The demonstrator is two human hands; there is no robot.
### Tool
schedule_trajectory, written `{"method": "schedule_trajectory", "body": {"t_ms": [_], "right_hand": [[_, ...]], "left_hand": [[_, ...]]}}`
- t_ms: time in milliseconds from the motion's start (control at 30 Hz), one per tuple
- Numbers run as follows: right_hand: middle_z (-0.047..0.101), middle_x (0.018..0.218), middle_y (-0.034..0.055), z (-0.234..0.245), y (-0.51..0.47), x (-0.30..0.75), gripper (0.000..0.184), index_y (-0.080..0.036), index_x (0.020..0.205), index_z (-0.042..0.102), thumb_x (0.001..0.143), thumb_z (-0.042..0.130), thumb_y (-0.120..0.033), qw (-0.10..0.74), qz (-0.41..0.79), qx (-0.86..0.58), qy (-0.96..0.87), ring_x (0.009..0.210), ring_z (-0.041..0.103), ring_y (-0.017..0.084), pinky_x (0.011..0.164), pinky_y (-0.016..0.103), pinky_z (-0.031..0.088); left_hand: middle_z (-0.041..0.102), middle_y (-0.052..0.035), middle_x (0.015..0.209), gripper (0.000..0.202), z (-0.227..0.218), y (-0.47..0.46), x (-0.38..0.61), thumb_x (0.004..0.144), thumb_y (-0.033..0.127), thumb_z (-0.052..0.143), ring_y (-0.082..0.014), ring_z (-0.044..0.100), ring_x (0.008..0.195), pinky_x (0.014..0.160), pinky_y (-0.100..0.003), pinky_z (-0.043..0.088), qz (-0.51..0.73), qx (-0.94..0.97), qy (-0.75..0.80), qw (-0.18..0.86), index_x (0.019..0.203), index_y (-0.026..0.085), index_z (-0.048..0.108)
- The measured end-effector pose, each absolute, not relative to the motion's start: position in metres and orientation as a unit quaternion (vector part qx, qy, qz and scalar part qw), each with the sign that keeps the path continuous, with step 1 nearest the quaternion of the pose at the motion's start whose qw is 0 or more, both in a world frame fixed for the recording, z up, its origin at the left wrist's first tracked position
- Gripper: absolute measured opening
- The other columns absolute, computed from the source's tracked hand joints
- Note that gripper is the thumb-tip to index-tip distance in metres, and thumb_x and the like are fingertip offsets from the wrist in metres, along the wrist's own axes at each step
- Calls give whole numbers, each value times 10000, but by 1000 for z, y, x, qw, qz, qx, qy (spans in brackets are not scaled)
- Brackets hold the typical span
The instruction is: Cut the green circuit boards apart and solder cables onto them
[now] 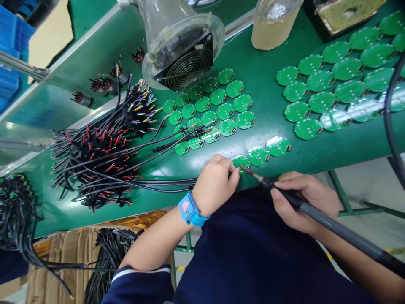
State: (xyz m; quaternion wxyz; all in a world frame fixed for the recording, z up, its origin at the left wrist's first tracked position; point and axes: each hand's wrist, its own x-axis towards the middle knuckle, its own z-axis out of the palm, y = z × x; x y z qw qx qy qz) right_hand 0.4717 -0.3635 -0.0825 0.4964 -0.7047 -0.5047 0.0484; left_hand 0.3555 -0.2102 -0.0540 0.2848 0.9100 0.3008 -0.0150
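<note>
The small round green circuit board lies on the green counter, and just beside this board is the left hand, its grip narrow on a black wire. The right hand grips closed around a soldering iron, whose tip reaches the board.

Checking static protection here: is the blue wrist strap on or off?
On: the blue wrist strap wraps closed around the wrist, just behind the left hand.

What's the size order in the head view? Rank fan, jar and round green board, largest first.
1. Fan
2. Jar, cut off by the top edge
3. Round green board

Nearness to the camera may inflate the fan.
</note>
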Motion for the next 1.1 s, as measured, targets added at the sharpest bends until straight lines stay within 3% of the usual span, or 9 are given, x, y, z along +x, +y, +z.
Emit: {"method": "schedule_trajectory", "body": {"t_ms": [267, 500, 700, 867, 967, 1033, 1100], "right_hand": [[597, 701, -3, -91, -364, 471, 269, -202, 884, 537, 654, 662, -140, 497, -1, -663, -560, 631, 617, 153, 554, 275, 522], [615, 734, 26, -85, -375, 476, 187, -199, 847, 564, 690, 639, -131, 560, 113, -704, -421, 638, 618, 153, 528, 271, 475], [605, 724, 34, -95, -381, 493, 193, -183, 818, 587, 654, 656, -108, 615, 36, -686, -387, 599, 580, 157, 506, 299, 459], [595, 696, 38, -101, -384, 497, 150, -179, 729, 579, 644, 665, -90, 622, 32, -696, -357, 604, 585, 163, 533, 311, 472], [598, 698, 38, -100, -384, 496, 196, -171, 785, 588, 640, 664, -63, 637, 32, -678, -365, 613, 582, 155, 529, 292, 474], [599, 716, 42, -99, -383, 496, 214, -164, 815, 591, 645, 656, -52, 639, 34, -672, -373, 632, 583, 152, 536, 284, 472], [598, 732, 47, -97, -383, 497, 224, -162, 833, 591, 650, 650, -47, 636, 35, -672, -378, 648, 585, 155, 547, 289, 469]], "left_hand": [[522, -22, 630, 190, -53, -206, 360, 783, 186, 541, -140, 518, 630, 587, -270, 411, -30, 914, 300, 273, 595, 166, 519], [517, -19, 602, 208, -51, -202, 365, 773, 189, 533, -132, 504, 591, 565, -264, 391, -68, 919, 297, 251, 566, 164, 520], [546, -32, 658, 225, -42, -198, 367, 813, 261, 514, -139, 520, 619, 605, -269, 415, -111, 924, 278, 237, 619, 162, 566], [580, -84, 872, 201, -41, -152, 376, 834, 327, 540, -204, 527, 827, 740, -343, 431, 41, 941, 327, 77, 880, 161, 645], [579, -90, 888, 137, -49, -114, 381, 776, 284, 625, -241, 497, 906, 815, -399, 408, 66, 949, 309, 2, 831, 170, 678], [585, -78, 845, 117, -51, -102, 382, 773, 272, 631, -227, 507, 875, 807, -394, 416, 48, 959, 278, 4, 753, 167, 676], [595, -77, 842, 153, -47, -106, 379, 825, 259, 564, -201, 526, 838, 778, -365, 438, 63, 966, 249, 5, 786, 150, 665]]}}
